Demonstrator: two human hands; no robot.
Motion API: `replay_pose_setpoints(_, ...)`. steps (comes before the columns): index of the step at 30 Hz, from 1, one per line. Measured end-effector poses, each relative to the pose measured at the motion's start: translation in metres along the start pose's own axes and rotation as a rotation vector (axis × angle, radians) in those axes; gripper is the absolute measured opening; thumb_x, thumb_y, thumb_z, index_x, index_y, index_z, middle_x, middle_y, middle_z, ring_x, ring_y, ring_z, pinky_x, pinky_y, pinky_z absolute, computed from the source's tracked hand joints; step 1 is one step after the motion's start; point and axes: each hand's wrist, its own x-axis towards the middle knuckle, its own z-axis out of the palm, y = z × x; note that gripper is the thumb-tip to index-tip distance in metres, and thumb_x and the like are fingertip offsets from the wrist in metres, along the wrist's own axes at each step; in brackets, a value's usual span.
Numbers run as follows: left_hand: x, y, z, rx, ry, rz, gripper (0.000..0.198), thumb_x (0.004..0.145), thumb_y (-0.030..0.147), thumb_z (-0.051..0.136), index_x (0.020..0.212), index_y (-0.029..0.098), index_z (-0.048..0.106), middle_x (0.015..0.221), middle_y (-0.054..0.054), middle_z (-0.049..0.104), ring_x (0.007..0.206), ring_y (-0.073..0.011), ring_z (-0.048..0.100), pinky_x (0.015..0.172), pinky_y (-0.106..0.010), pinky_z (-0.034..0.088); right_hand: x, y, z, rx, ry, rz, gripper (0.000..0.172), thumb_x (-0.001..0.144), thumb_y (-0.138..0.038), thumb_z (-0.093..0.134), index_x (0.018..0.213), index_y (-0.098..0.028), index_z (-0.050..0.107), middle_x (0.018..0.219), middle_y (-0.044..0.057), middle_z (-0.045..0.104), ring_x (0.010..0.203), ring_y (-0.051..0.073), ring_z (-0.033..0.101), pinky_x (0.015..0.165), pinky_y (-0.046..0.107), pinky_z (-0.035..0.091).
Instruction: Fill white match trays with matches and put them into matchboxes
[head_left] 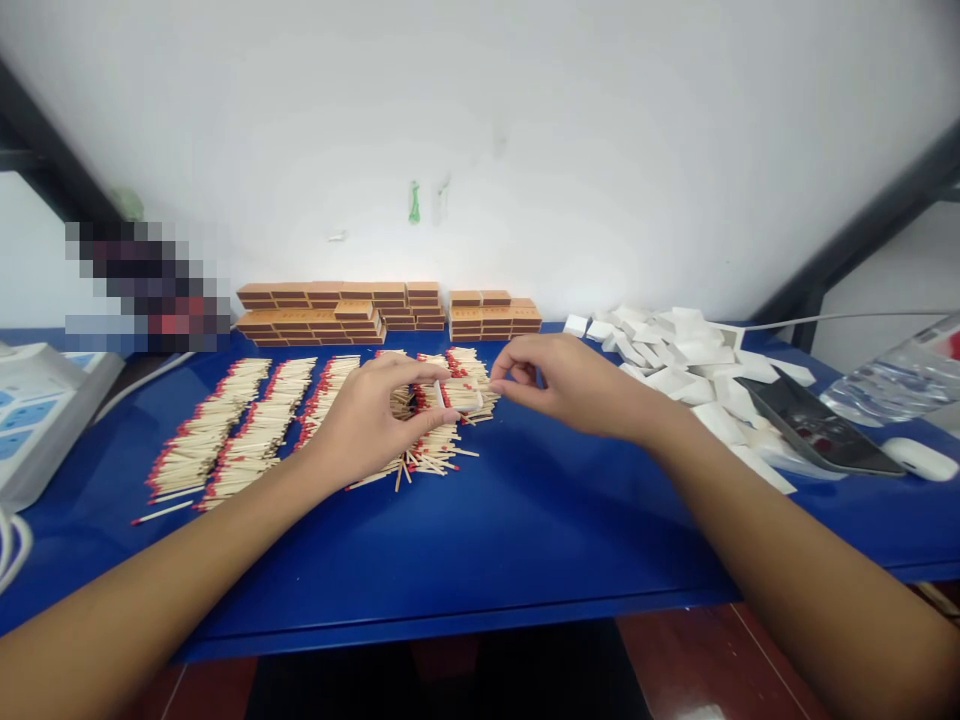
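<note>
My left hand (375, 410) is closed around a small white matchbox tray (459, 393) filled with red-tipped matches, held just above the blue table (525, 520). My right hand (570, 385) hovers at the tray's right end, thumb and fingers pinched near it; whether they hold a match I cannot make out. Rows of loose matches (240, 430) lie to the left and under my left hand.
Stacked brown matchbox sleeves (352, 315) line the wall. A heap of white empty trays (690, 360) lies at the right, with a dark phone (817, 425), a white mouse (919, 458) and a plastic bag (892, 380). A white power strip (37, 410) sits at the left edge.
</note>
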Motion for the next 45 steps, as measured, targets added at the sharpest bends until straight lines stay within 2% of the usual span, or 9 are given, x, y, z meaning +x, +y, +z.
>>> replay_pose_setpoints(4, -0.001, 0.006, 0.000, -0.032, -0.035, 0.010, 0.036, 0.087, 0.042, 0.082, 0.118, 0.026, 0.075, 0.106, -0.003, 0.077, 0.096, -0.0221, 0.068, 0.088, -0.037, 0.053, 0.000, -0.005, 0.009, 0.023, 0.028, -0.018, 0.009, 0.094, -0.024, 0.062, 0.091, -0.020, 0.068, 0.073, -0.001, 0.060, 0.065, 0.013, 0.050, 0.061, 0.028, 0.033)
replay_pose_setpoints(10, -0.001, 0.010, 0.000, -0.089, -0.036, 0.022, 0.037, 0.086, 0.038, 0.083, 0.119, 0.023, 0.074, 0.108, -0.003, 0.077, 0.098, -0.0213, 0.069, 0.090, -0.036, 0.052, -0.001, -0.008, 0.010, 0.006, 0.036, -0.053, 0.010, 0.095, -0.025, 0.064, 0.089, -0.019, 0.068, 0.068, -0.003, 0.056, 0.064, 0.013, 0.048, 0.062, 0.028, 0.032)
replay_pose_setpoints(20, -0.001, 0.012, 0.000, -0.116, -0.027, 0.007, 0.038, 0.086, 0.039, 0.084, 0.119, 0.024, 0.075, 0.108, -0.003, 0.077, 0.098, -0.0213, 0.070, 0.090, -0.036, 0.053, -0.001, -0.010, 0.016, 0.060, 0.070, -0.062, 0.012, 0.097, -0.029, 0.062, 0.090, -0.020, 0.067, 0.068, -0.004, 0.051, 0.062, 0.012, 0.043, 0.062, 0.028, 0.031)
replay_pose_setpoints(26, 0.001, 0.008, -0.001, -0.078, 0.035, -0.031, 0.039, 0.086, 0.041, 0.083, 0.120, 0.026, 0.075, 0.118, -0.003, 0.077, 0.108, -0.0223, 0.070, 0.097, -0.035, 0.053, 0.000, -0.010, 0.011, 0.055, 0.190, -0.005, 0.017, 0.097, -0.034, 0.063, 0.087, -0.020, 0.065, 0.063, -0.006, 0.042, 0.059, 0.012, 0.039, 0.061, 0.029, 0.029)
replay_pose_setpoints(28, 0.001, 0.006, -0.001, -0.056, 0.071, -0.061, 0.040, 0.086, 0.044, 0.082, 0.121, 0.026, 0.076, 0.118, -0.004, 0.077, 0.109, -0.0227, 0.070, 0.096, -0.035, 0.054, 0.000, -0.007, 0.009, 0.017, 0.130, 0.011, 0.017, 0.096, -0.031, 0.064, 0.084, -0.019, 0.066, 0.062, -0.005, 0.043, 0.059, 0.012, 0.040, 0.061, 0.029, 0.028)
replay_pose_setpoints(32, 0.001, 0.003, -0.001, -0.017, 0.114, -0.078, 0.039, 0.087, 0.046, 0.081, 0.119, 0.024, 0.076, 0.116, -0.004, 0.078, 0.107, -0.0224, 0.071, 0.096, -0.034, 0.055, 0.001, 0.001, 0.012, -0.028, -0.127, 0.042, 0.011, 0.091, -0.025, 0.066, 0.082, -0.019, 0.070, 0.065, -0.003, 0.054, 0.060, 0.012, 0.043, 0.061, 0.029, 0.027)
replay_pose_setpoints(34, 0.002, 0.003, -0.001, -0.007, 0.120, -0.086, 0.038, 0.087, 0.045, 0.081, 0.119, 0.023, 0.076, 0.115, -0.004, 0.078, 0.107, -0.0221, 0.071, 0.095, -0.034, 0.055, 0.002, 0.001, 0.015, -0.014, -0.195, 0.052, 0.008, 0.090, -0.023, 0.067, 0.084, -0.019, 0.072, 0.067, -0.002, 0.057, 0.061, 0.012, 0.045, 0.061, 0.029, 0.027)
replay_pose_setpoints(40, 0.002, 0.003, -0.002, -0.009, 0.121, -0.073, 0.039, 0.087, 0.043, 0.082, 0.119, 0.023, 0.075, 0.114, -0.003, 0.078, 0.107, -0.0211, 0.071, 0.095, -0.033, 0.055, 0.002, -0.009, 0.024, -0.006, -0.140, 0.055, 0.026, 0.096, -0.036, 0.065, 0.078, -0.018, 0.067, 0.063, -0.003, 0.055, 0.058, 0.011, 0.043, 0.060, 0.029, 0.026)
replay_pose_setpoints(45, 0.002, 0.002, -0.001, -0.005, 0.112, -0.072, 0.039, 0.087, 0.044, 0.082, 0.119, 0.024, 0.075, 0.116, -0.003, 0.077, 0.108, -0.0211, 0.071, 0.096, -0.034, 0.055, 0.002, -0.011, 0.032, -0.007, -0.158, 0.050, 0.022, 0.094, -0.032, 0.066, 0.076, -0.018, 0.066, 0.064, -0.003, 0.057, 0.059, 0.010, 0.045, 0.060, 0.028, 0.027)
